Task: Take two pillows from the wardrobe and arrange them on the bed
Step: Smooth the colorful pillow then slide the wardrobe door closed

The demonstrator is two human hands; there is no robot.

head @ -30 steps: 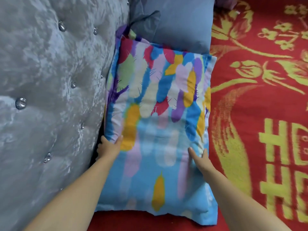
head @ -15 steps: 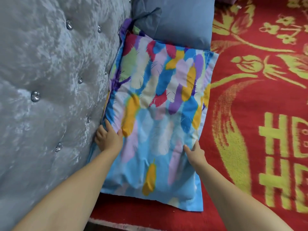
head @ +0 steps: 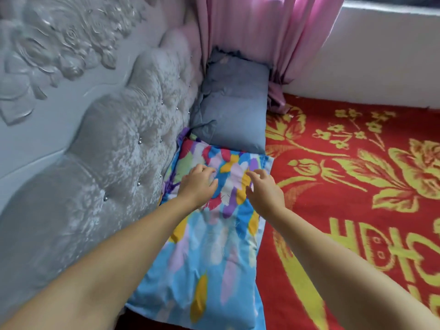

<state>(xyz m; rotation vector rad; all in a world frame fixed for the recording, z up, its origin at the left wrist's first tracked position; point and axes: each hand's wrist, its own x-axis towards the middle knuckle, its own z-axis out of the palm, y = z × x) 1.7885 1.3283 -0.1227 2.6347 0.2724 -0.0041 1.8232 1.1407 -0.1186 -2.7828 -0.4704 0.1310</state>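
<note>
A multicoloured feather-print pillow [head: 204,253] lies flat on the bed beside the tufted grey headboard [head: 100,177]. Beyond it a plain blue-grey pillow [head: 233,115] rests in the corner, its near edge touching the colourful one. My left hand [head: 198,183] lies palm down on the upper part of the colourful pillow, fingers loosely curled. My right hand [head: 264,189] hovers just over the same pillow's right side with fingers spread, holding nothing.
A red bedspread with yellow flowers and characters [head: 352,186] covers the bed to the right. A pink curtain [head: 262,34] hangs at the far corner, its end bunched by the blue-grey pillow. A white wall [head: 381,58] runs along the far side.
Both hands let go of the colourful pillow's side edges and moved up onto its upper middle. The view has pulled back and tilted up, showing the curtain and wall.
</note>
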